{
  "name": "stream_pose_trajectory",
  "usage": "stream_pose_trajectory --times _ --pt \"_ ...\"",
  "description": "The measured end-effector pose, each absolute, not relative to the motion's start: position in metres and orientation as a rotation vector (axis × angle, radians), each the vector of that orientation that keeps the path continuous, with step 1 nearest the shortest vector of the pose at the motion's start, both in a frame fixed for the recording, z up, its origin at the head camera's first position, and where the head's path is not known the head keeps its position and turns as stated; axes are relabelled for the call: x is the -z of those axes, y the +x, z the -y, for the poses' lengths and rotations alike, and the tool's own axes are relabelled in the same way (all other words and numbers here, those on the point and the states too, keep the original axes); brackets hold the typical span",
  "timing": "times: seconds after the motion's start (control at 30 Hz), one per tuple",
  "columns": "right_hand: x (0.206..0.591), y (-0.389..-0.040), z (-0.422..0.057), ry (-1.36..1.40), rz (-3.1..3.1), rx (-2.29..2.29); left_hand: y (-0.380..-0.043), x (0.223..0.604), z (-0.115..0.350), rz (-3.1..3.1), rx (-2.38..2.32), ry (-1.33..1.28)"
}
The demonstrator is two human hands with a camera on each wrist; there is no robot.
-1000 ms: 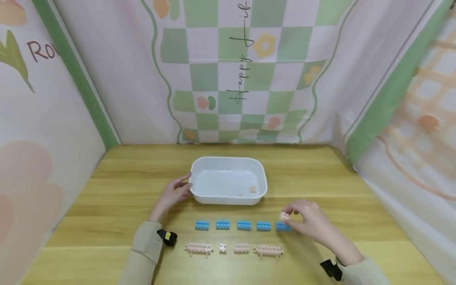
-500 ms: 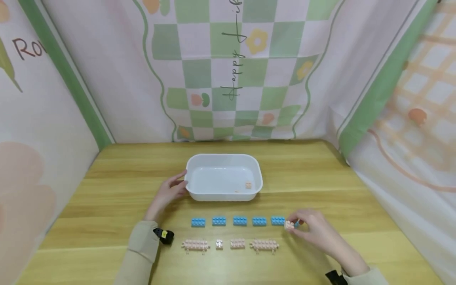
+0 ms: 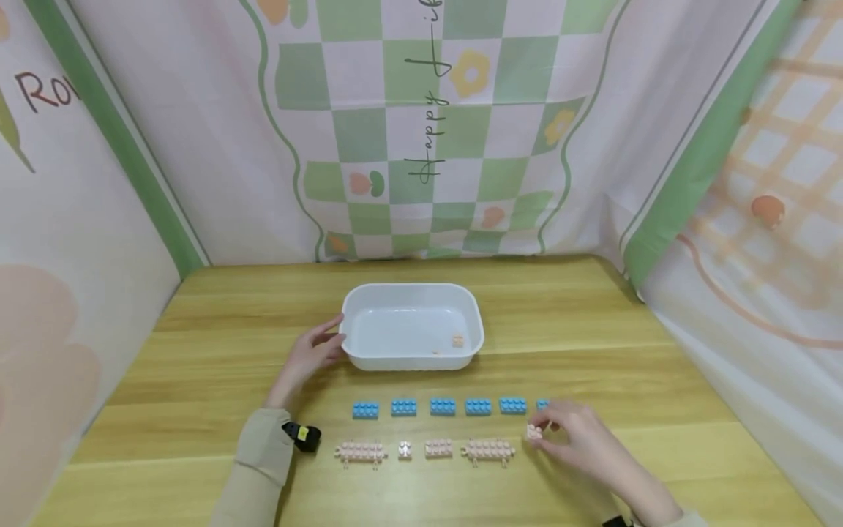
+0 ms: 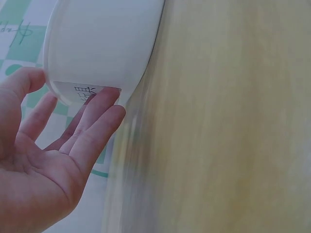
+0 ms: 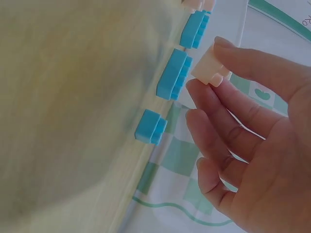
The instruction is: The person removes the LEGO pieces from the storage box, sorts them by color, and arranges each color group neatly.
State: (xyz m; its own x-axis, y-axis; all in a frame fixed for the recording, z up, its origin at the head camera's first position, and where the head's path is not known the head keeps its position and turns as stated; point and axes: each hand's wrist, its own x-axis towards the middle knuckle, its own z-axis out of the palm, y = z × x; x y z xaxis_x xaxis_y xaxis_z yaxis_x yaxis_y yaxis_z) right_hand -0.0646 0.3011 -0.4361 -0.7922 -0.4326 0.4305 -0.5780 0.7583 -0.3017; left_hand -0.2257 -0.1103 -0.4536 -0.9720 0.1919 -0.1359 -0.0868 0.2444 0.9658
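A pale pink building brick [image 3: 534,432] is pinched between the thumb and fingers of my right hand [image 3: 582,437], just above the table; the right wrist view shows the same brick [image 5: 208,67] tilted at the fingertips. Behind the hand lies a small blue brick [image 3: 543,403], partly covered in the head view. My left hand [image 3: 306,364] touches the left end of a white basin [image 3: 411,363]. In the left wrist view, its extended fingers [image 4: 97,131] meet the labelled outer wall.
Longer blue bricks [image 3: 443,406] form a row in front of the basin. Nearer me is a row of pale pink pieces: a square brick [image 3: 405,450], a longer brick [image 3: 438,449] and two pieces with side pegs [image 3: 487,450]. A small peach brick [image 3: 457,341] lies inside the basin.
My right hand has moved nearer me with the pink brick, from above the blue row toward the right end of the pink row. The small blue brick now shows. My left hand stays at the basin.
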Motion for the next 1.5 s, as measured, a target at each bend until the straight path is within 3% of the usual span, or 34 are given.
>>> stream_pose_trajectory --times 0.63,1.5 --pt "0.4413 -0.0542 -0.2980 0.604 2.846 -0.450 -0.2249 0.4515 0.1100 -2.284 -1.803 0.112" --pt "0.4441 -0.0568 -0.2973 0.675 2.847 -0.451 -0.2231 0.4482 0.1098 -2.255 -1.814 0.106"
